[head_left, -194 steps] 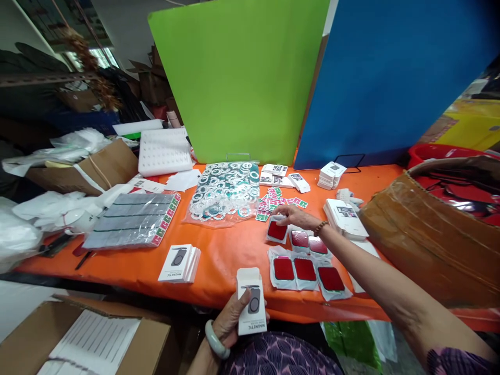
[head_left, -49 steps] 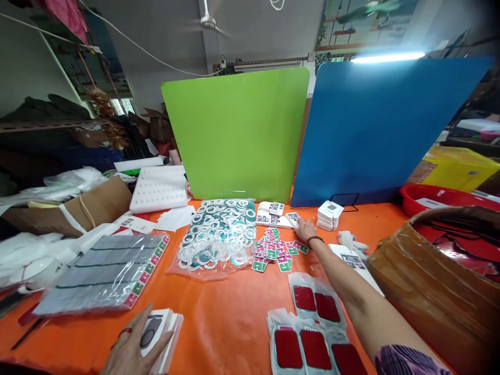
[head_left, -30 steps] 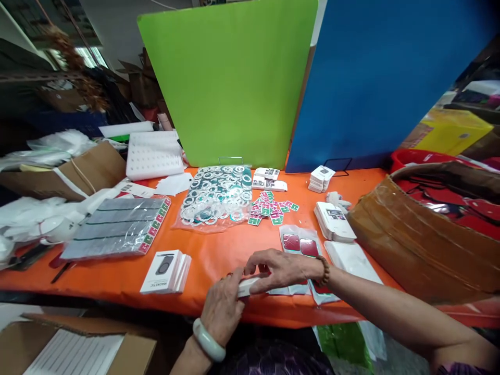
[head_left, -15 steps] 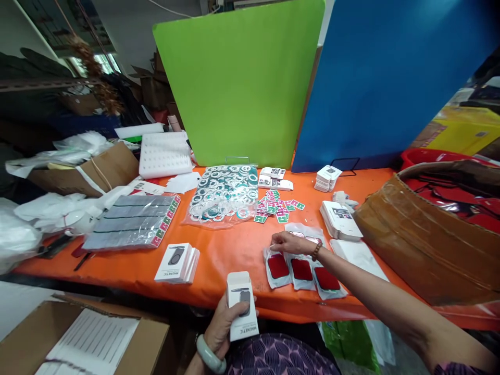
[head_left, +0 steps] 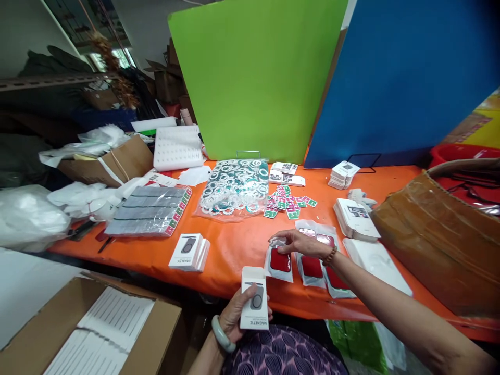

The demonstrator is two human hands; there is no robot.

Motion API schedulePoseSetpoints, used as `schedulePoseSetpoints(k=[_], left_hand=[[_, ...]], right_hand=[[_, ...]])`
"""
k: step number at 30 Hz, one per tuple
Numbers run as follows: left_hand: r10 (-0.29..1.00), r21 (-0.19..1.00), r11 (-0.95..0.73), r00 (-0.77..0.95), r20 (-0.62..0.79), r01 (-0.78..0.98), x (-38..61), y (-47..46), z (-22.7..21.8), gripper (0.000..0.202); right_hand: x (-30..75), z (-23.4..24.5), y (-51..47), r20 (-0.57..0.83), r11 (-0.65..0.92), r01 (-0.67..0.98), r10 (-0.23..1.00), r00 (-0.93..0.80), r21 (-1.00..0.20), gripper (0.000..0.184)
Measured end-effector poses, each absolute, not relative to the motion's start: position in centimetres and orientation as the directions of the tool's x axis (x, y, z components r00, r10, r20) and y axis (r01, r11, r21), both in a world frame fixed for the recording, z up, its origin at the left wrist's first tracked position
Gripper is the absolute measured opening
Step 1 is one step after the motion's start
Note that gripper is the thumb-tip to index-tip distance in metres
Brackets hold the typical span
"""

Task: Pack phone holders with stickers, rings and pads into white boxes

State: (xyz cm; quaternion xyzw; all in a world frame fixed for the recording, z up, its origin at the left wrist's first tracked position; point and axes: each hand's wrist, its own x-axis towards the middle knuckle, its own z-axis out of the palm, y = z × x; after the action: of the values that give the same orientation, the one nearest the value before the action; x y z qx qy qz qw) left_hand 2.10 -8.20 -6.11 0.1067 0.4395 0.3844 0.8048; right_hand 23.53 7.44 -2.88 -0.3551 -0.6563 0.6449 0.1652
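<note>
My left hand (head_left: 234, 311), with a pale bangle at its wrist, holds a small white box (head_left: 254, 307) printed MAGNETIC. The box's top flap stands up, towards the table. My right hand (head_left: 302, 244) pinches the upper part of a clear-white pouch with a red rounded-square piece (head_left: 280, 263) inside. My fingers partly hide the pouch's top. Right beside it lie more such pouches, with a red piece (head_left: 311, 266) in one and another red piece (head_left: 339, 281) partly behind my forearm. A stack of matching MAGNETIC boxes (head_left: 187, 252) stands to the left on the orange table.
A bag of ring stickers (head_left: 236, 187) lies mid-table, with loose pink and green labels (head_left: 287, 202) beside it. White leaflet stacks (head_left: 356, 219) stand at right, near a brown carton (head_left: 441, 239). An open cardboard box (head_left: 164, 333) with white boxes is at lower left. Green and blue boards rise behind.
My right hand has taken hold of the leftmost pouch and drawn it slightly away from its neighbours. The box in my left hand has come a little nearer to it. The view has shifted.
</note>
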Motion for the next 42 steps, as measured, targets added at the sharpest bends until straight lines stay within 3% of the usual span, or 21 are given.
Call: schedulePoseSetpoints(k=[3,7,10,18,27,31,35,42], left_hand=[[0.716,0.542,0.697,0.405,-0.569,-0.47,2.2,-8.5,-6.3,0.054],[0.722,0.595,0.684,0.507,-0.471,-0.421,2.7,-8.7,-6.5,0.061],[0.731,0.623,0.657,0.559,-0.391,-0.424,3.1,-8.8,-6.2,0.067],[0.726,0.624,0.653,0.589,-0.354,-0.43,3.5,-8.9,-6.0,0.074],[0.775,0.601,0.62,0.513,-0.369,-0.505,4.1,-9.4,-7.3,0.073],[0.783,0.593,0.611,0.513,-0.353,-0.524,4.2,-9.7,-7.6,0.072],[0.775,0.559,0.624,0.525,-0.352,-0.546,4.2,-10.2,-7.8,0.075],[0.744,0.613,0.629,0.598,-0.297,-0.478,4.4,-10.6,-7.5,0.072]], right_hand=[[22.6,-0.7,6.0,-0.173,-0.097,0.151,0.736,-0.654,-0.984,0.038],[21.5,1.0,4.0,0.034,0.164,0.164,0.8,-0.599,-0.973,0.032],[21.0,1.4,3.1,0.085,0.298,0.233,0.763,-0.641,-0.926,0.029],[19.6,0.7,1.6,0.053,0.244,0.266,0.821,-0.569,-0.933,0.024],[20.1,-0.5,0.3,-0.071,0.146,0.285,0.772,-0.632,-0.947,0.015],[19.8,-2.5,-1.9,0.002,0.247,0.372,0.836,-0.549,-0.895,0.008],[19.9,-4.2,-4.4,0.112,0.322,0.357,0.859,-0.499,-0.877,0.007],[21.1,-5.0,-7.2,0.242,0.401,0.292,0.856,-0.456,-0.868,0.022]])
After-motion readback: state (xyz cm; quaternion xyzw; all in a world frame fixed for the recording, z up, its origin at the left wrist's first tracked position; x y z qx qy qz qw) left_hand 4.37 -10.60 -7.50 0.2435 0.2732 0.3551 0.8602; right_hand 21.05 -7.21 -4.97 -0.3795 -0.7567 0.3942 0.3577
